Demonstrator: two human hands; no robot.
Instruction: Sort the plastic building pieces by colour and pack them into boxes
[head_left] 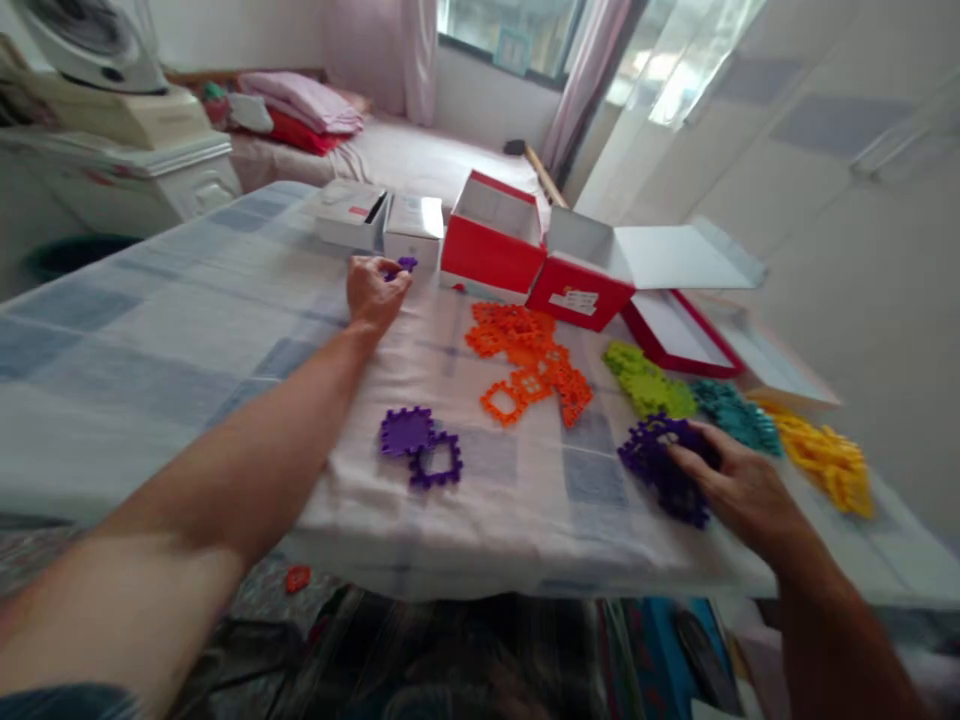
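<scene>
Reaching toward the back of the table, my left hand (pixel 377 290) pinches a small purple toy piece (pixel 407 264) near the white boxes. Its exact shape is mostly covered by the fingers. My right hand (pixel 739 480) is at the right with its fingers on a pile of dark purple interlocking tiles (pixel 660 460); whether it grips one is hard to see. Between my arms lie a solid purple square tile (pixel 407 432) and a purple open-frame tile (pixel 455 459), touching each other. Farther back is a heap of orange interlocking tiles (pixel 525 335).
Green tiles (pixel 649 382), teal tiles (pixel 739 415) and yellow tiles (pixel 825 460) lie in piles along the right. Red boxes (pixel 491 255), a white box (pixel 414 222) and a red-rimmed lid (pixel 682 340) line the back. An orange piece (pixel 298 578) is on the floor.
</scene>
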